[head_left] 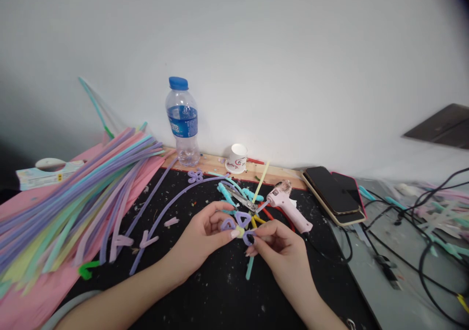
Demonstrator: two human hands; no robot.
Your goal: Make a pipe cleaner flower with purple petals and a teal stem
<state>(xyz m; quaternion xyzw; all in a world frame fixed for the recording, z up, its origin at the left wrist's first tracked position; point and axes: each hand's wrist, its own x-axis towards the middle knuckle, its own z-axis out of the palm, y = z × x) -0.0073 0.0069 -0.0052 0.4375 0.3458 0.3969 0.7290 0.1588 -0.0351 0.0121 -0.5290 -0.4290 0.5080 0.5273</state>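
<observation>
Both hands meet over the black mat around a small flower of bent purple pipe cleaner (243, 218) with a yellow centre. My left hand (207, 232) pinches it at the yellow centre, thumb in front. Fingers of my right hand (280, 247) close on the right-hand purple loop. A teal stem (250, 267) shows below the flower. Just beyond the hands lie scissors (249, 204), turquoise twisted pieces (225, 193) and a yellow strip (261, 181). A pink glue gun (291, 208) lies to the right, nozzle pointing left.
Many coloured pipe cleaners (91, 188) are heaped on pink paper at left. A bottle (182, 125) and paper cup (237, 159) stand by the wall. Phones (331, 191) and black cables (388, 242) lie at right. Loose purple strips (161, 213) cross the mat (205, 298).
</observation>
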